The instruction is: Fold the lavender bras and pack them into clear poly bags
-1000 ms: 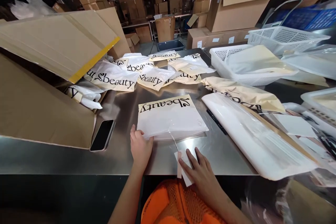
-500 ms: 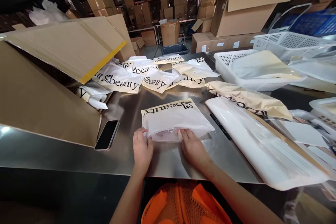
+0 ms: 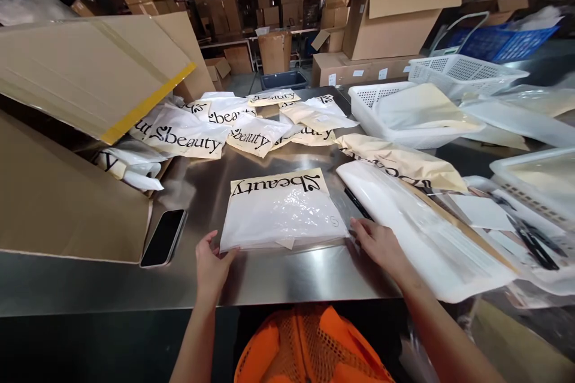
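Observation:
A white and clear plastic mailing bag (image 3: 278,215) lies flat in front of me on the metal table, its cream flap with black "beauty" lettering on the far side, upside down to me. A pale paper corner shows at its near edge. My left hand (image 3: 214,264) is at the near left corner, thumb and fingers apart, the thumb touching the bag's edge. At the near right corner, the fingertips of my right hand (image 3: 381,246) are closed on the bag's edge. What lies inside the bag is hidden by the white film.
A phone (image 3: 164,238) lies left, beside an open carton (image 3: 67,191). Several lettered bags (image 3: 188,140) are piled at the back. Right of me are a black pen (image 3: 358,203), a stack of plastic bags (image 3: 417,227), white baskets (image 3: 363,99) and scissors (image 3: 534,245).
The bag's near opening, lifted before with my fingers at it, now lies flat. My hands have moved apart to its two near corners. The view has shifted slightly to the right.

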